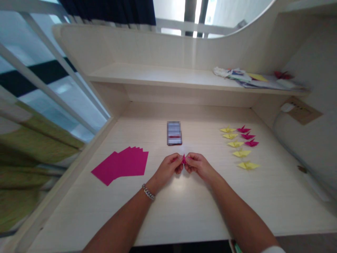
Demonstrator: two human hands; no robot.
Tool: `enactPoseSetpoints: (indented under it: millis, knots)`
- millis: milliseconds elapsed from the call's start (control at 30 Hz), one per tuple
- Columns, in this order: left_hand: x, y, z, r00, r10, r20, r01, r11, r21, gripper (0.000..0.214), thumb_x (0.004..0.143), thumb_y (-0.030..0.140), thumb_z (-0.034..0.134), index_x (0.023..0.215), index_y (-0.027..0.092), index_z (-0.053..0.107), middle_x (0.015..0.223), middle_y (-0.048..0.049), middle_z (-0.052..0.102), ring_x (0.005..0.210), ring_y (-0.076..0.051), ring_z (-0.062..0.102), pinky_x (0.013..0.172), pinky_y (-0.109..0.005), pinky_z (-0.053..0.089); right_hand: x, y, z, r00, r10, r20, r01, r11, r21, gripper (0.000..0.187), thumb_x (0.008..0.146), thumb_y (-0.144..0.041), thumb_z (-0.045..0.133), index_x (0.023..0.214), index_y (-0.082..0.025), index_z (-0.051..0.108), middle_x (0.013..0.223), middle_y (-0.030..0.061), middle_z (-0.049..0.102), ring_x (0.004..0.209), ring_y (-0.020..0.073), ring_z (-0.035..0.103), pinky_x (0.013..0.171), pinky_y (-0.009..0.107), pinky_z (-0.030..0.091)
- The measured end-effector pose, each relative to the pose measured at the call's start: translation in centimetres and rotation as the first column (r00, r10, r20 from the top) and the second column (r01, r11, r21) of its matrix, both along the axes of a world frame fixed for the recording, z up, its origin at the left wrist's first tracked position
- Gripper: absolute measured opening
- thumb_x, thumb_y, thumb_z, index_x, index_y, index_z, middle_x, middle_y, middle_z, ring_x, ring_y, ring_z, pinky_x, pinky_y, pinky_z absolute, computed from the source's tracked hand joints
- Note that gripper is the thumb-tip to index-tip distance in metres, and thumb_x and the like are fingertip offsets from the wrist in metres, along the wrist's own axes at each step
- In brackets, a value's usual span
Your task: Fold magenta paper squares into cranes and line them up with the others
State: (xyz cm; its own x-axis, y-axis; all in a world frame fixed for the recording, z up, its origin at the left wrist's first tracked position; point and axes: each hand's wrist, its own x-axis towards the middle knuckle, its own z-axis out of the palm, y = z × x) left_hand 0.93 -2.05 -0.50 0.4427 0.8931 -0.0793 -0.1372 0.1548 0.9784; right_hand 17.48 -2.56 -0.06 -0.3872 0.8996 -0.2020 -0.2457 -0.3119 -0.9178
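Observation:
Between my two hands, just above the desk, is a small folded pink paper piece (184,160), mostly covered by fingers. My left hand (170,165) pinches its left side between thumb and fingers. From the other side, my right hand (197,164) pinches it in the same way. The piece has a narrow point sticking up between the thumbs; its finer folds are too small to make out. Fanned-out pink paper sheets (129,161) lie flat to the left of my hands. On the right stand yellow paper cranes (241,153) and pink paper cranes (247,136) in two columns.
A phone (174,133) lies just beyond my hands. Papers (259,80) and a red folded paper (283,75) sit on the raised shelf (158,77). At right, a white plug (287,106) with a cable is in the wall socket. Metal bars (58,63) flank the desk's left side.

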Motion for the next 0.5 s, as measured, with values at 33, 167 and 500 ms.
enactPoseSetpoints:
  millis: [33,167,500]
  knots:
    - [-0.02,0.02,-0.01,1.000,-0.010,-0.005,0.010,1.000,0.009,0.031,0.085,0.043,0.054,0.071,0.015,0.055,0.059,-0.0004,0.055,0.051,-0.010,0.048,0.050,-0.023,0.037,-0.01,-0.01,0.08,1.000,-0.002,0.000,0.002,1.000,-0.002,0.030,0.072,-0.042,0.071,0.070,-0.016,0.057,0.060,0.0003,0.060,0.049,0.0096,0.050,0.047,0.021,0.036]
    - [0.02,0.07,-0.01,1.000,-0.005,0.019,0.005,1.000,0.005,0.031,0.083,0.043,0.057,0.071,0.015,0.055,0.060,-0.0002,0.054,0.052,-0.010,0.047,0.050,-0.023,0.036,-0.10,-0.11,0.44,0.999,-0.019,-0.041,0.017,0.999,-0.044,0.029,0.071,-0.041,0.072,0.069,-0.016,0.057,0.058,-0.0002,0.059,0.048,0.0092,0.049,0.046,0.021,0.035]
    - [0.84,-0.70,0.71,0.958,0.059,0.280,-0.016,0.988,-0.152,0.025,0.082,0.036,0.062,0.072,0.015,0.052,0.062,0.0006,0.053,0.055,-0.009,0.048,0.053,-0.023,0.036,-0.40,-0.13,-0.01,0.964,-0.016,-0.265,-0.017,0.992,-0.124,0.024,0.073,-0.035,0.071,0.071,-0.017,0.056,0.060,0.0009,0.062,0.045,0.0092,0.051,0.044,0.020,0.037]
